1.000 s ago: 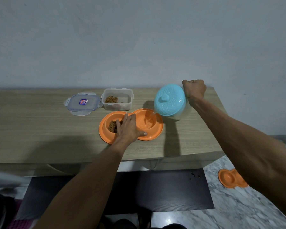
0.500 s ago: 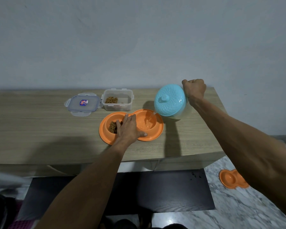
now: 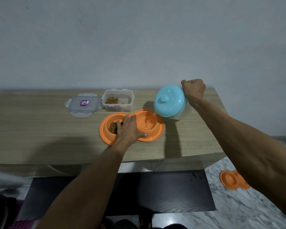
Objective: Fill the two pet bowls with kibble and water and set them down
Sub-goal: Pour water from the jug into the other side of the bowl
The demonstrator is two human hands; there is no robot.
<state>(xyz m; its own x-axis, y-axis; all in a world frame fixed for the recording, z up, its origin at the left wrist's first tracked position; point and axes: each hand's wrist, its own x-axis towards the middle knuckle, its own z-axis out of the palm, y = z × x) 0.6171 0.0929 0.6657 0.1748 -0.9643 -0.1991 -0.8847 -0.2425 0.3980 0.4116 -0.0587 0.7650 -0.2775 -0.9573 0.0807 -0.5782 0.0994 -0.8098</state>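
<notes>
Right hand (image 3: pixel 193 90) grips the tipped jug (image 3: pixel 169 101); pour slowly. Left hand (image 3: pixel 128 128), fingers flat, presses the bowl (image 3: pixel 153 135) steady.

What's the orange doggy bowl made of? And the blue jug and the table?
Orange double bowl: probably plastic, smooth with a soft sheen, moulded in one piece. Blue jug: likely plastic too, its lid covered in moulded bumps. Table: wood-look, matte with grain lines; possibly laminate.
</notes>
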